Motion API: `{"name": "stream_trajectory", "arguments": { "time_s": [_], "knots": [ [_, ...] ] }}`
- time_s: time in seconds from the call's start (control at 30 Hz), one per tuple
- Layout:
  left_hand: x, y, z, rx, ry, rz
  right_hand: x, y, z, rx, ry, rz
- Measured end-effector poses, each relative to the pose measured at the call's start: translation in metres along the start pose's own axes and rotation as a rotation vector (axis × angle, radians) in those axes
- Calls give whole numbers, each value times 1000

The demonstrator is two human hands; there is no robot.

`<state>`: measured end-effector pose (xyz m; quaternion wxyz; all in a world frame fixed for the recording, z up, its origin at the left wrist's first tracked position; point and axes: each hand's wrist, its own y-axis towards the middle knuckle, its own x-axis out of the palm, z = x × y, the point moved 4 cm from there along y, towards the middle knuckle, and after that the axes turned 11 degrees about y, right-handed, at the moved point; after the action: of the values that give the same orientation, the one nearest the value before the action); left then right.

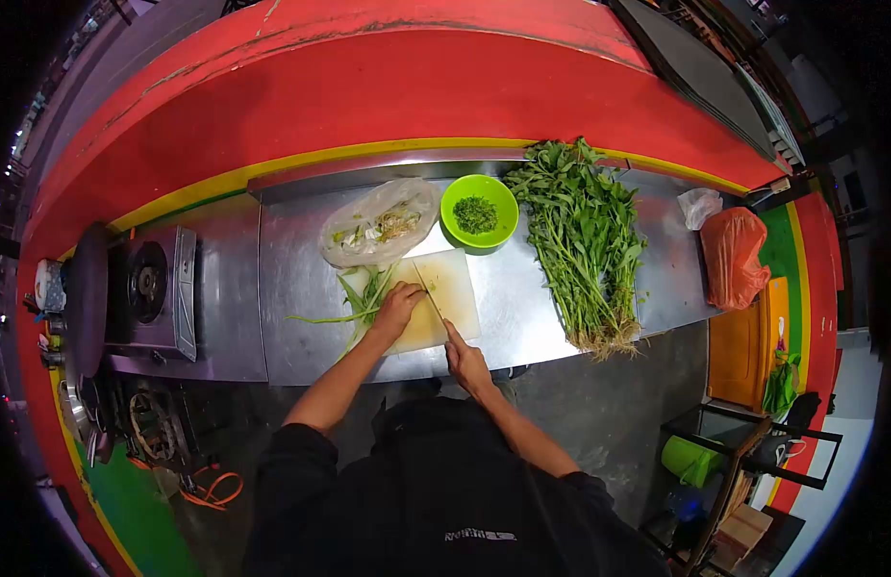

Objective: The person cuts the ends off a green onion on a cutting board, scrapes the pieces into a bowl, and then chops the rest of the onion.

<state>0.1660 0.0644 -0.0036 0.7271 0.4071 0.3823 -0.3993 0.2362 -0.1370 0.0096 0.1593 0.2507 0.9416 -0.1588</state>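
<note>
On the pale cutting board (457,288), my left hand (399,310) is closed on the green stalks (366,293), which lie over the board's left side. My right hand (466,362) grips the handle of a knife (430,291); its blade points away from me beside my left fingertips. Behind the board stands a lime-green bowl (508,209) with chopped greens (475,214) in it. Left of the bowl lies a clear plastic bag (341,231) with plant scraps in it.
A large bunch of leafy greens (585,240) with roots lies on the metal counter (522,306) to the right. Farther right are an orange bag (733,258) and a small white bag (699,207). A gas stove (152,288) stands at the left. A red wall (388,91) runs behind.
</note>
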Motion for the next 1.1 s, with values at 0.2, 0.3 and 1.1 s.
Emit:
{"name": "stream_trajectory", "arguments": {
  "time_s": [0.2,0.3,1.1],
  "knots": [
    [-2,1,2,21,16,9,7,10,0,-21,-86,22],
    [0,3,-1,22,17,-13,6,15,-5,-14,-92,36],
    [3,1,-4,-14,-28,-64,10,16,-3,-33,-121,31]
  ]
}}
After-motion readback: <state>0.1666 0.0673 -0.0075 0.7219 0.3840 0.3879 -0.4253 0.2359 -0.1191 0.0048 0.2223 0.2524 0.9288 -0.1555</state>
